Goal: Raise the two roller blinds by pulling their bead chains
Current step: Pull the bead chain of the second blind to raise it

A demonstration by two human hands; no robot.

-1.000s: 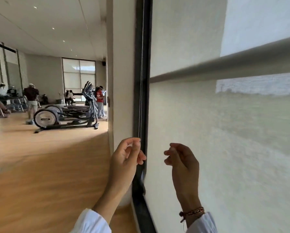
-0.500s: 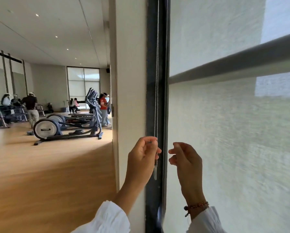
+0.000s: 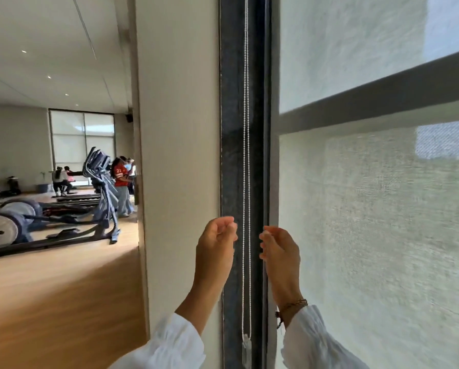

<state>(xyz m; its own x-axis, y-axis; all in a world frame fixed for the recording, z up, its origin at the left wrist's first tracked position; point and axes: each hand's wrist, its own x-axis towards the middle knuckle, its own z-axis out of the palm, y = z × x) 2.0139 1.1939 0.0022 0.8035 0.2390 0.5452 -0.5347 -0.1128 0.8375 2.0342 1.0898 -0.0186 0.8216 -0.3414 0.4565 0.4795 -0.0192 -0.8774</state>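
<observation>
Fingers point(image 3: 224, 229) beside bead chain point(image 3: 246, 155)

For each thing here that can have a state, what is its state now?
Roller blind: lowered, covering the window.
Bead chain: hanging free in two strands, not gripped.
Left hand: curled loosely beside the chain, holding nothing.
Right hand: partly open beside the chain, holding nothing.
</observation>
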